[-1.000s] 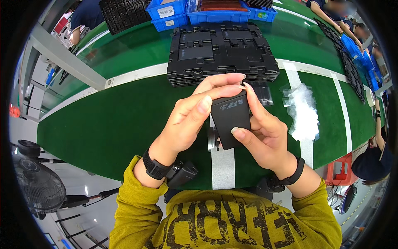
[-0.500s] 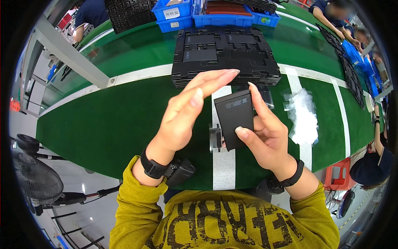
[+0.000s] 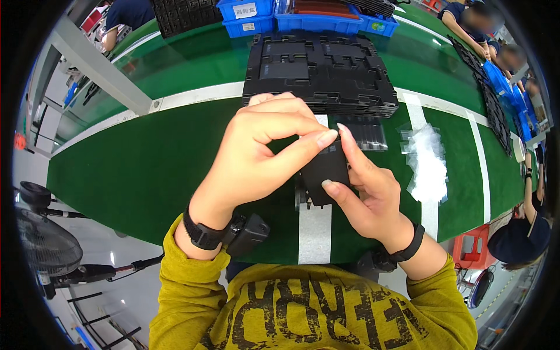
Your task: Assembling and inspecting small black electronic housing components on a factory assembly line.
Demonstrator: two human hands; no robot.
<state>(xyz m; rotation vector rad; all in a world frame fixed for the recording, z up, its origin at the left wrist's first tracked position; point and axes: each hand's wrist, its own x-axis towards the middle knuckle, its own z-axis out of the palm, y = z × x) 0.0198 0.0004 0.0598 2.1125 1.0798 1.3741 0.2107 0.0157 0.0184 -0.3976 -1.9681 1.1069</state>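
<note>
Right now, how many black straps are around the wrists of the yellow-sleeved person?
2: the left strap, on the wrist behind the left hand, and the right strap, behind the right hand, which grips the black block. The sleeves could hide others.

On your mustard-yellow shirt [image 3: 315, 335] there stand big dark letters [image 3: 318, 306] with worn print. On the black block [image 3: 325, 178] in your right hand [image 3: 373, 195] you have small grey printing near the top, beside your left hand [image 3: 256, 154], too small for reading. In front of you, the upper blue box [image 3: 265, 8] carries a white label [image 3: 245, 11] with dark characters, and the lower blue box [image 3: 266, 27] carries a smaller label [image 3: 248, 27], not readable
</note>
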